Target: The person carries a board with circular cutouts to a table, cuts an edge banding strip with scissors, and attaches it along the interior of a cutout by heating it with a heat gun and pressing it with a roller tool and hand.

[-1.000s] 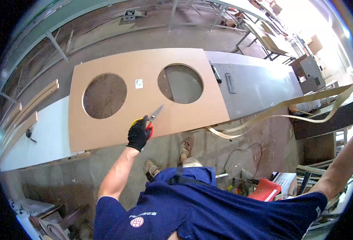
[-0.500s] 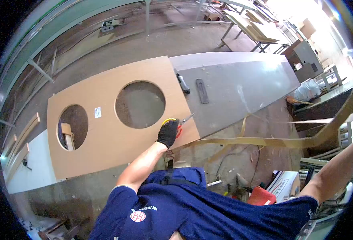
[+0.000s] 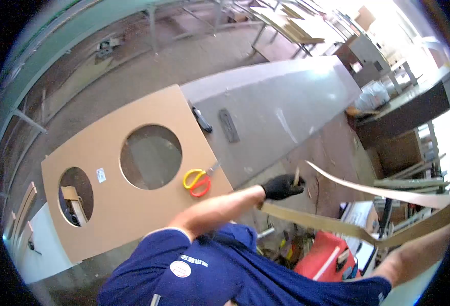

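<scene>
My left hand, in a black glove, is closed with a short tan end of strip showing between its fingers. A long tan edging strip runs from just below this hand to the right edge of the view. My right forearm reaches to that edge, and the hand itself is out of sight. Scissors with yellow and red handles lie on a brown board with two round holes, left of my left hand. Above the hand, a paler length of strip curves to the right.
Behind the brown board stretches a long grey panel carrying a dark flat tool and a black-handled item. A red object and a white box sit low at right. Boards lie on a rack farther back.
My left hand has let go of the scissors, leaving them on the brown board, and moved right to the strip. The view has shifted, and the strip hangs differently.
</scene>
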### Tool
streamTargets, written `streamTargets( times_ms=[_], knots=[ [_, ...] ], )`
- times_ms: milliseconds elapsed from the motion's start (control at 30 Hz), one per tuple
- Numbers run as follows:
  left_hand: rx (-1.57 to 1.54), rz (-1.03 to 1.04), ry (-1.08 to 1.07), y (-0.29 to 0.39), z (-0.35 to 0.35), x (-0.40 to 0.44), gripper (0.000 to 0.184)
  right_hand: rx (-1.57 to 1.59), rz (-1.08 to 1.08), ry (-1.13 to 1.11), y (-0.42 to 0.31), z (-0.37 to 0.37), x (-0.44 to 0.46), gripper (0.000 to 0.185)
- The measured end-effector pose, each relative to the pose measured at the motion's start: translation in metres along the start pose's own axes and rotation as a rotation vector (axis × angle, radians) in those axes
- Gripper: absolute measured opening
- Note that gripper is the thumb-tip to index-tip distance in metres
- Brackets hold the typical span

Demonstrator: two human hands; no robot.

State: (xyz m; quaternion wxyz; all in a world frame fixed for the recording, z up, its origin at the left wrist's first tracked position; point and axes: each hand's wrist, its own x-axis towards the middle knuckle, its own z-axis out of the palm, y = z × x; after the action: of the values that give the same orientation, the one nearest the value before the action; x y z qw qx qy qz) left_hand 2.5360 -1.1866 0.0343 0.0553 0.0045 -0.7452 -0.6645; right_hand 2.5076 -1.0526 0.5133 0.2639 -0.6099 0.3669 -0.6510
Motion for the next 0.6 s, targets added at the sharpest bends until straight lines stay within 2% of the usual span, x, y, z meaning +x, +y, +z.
streamTargets(
  times_ms=[67,100,133,167,200,233,267,300,333,367,400,433,467,533,567,600],
  knots=[
    [-0.127,0.074,0.075,-0.055,0.02,-0.001,0.037,-0.047,0.098,0.037,0.061,0.002,-0.038,0.004],
    [0.001,-0.168,0.033,-0.035,0.008,-0.027,0.032,-0.079,0.181,0.048,0.095,0.006,-0.056,0.005],
    [0.323,0.31,0.095,-0.06,0.006,-0.054,0.031,-0.106,0.272,0.048,0.128,0.014,-0.071,0.007],
    [0.692,0.754,0.341,-0.084,0.004,-0.081,0.034,-0.123,0.377,0.049,0.16,0.022,-0.086,0.008],
    [0.641,0.531,0.171,-0.064,0.004,-0.108,0.04,-0.131,0.482,0.046,0.187,0.033,-0.098,0.009],
    [0.467,0.224,-0.003,-0.045,-0.002,-0.128,0.037,-0.13,0.58,0.033,0.212,0.045,-0.108,0.011],
    [0.33,0.305,0.18,-0.048,0.009,-0.149,0.034,-0.129,0.668,0.025,0.232,0.054,-0.117,0.012],
    [0.368,0.349,0.273,-0.042,0.014,-0.16,0.034,-0.128,0.745,0.004,0.253,0.059,-0.124,0.014],
    [0.481,0.317,0.403,-0.037,-0.003,-0.181,0.033,-0.085,0.794,-0.074,0.268,0.064,-0.122,0.015],
    [0.434,0.228,0.409,0.0,-0.009,-0.194,0.029,-0.086,0.856,-0.096,0.279,0.068,-0.129,0.016],
    [0.726,0.266,0.575,-0.053,0.013,-0.17,0.036,-0.078,0.902,-0.129,0.287,0.069,-0.132,0.018],
    [0.904,0.192,0.613,-0.009,0.01,-0.172,0.035,-0.071,0.946,-0.155,0.294,0.07,-0.135,0.019],
    [0.684,0.16,0.54,0.002,0.007,-0.165,0.036,-0.06,0.986,-0.17,0.298,0.069,-0.138,0.02],
    [0.744,0.077,0.448,0.037,0.007,-0.159,0.036,-0.029,1.054,-0.195,0.304,0.064,-0.144,0.023],
    [0.768,-0.031,0.381,0.059,0.007,-0.155,0.031,-0.005,1.093,-0.204,0.305,0.062,-0.147,0.025],
    [0.801,-0.086,0.402,0.055,0.003,-0.157,0.03,0.024,1.133,-0.213,0.308,0.059,-0.148,0.026]
  ],
)
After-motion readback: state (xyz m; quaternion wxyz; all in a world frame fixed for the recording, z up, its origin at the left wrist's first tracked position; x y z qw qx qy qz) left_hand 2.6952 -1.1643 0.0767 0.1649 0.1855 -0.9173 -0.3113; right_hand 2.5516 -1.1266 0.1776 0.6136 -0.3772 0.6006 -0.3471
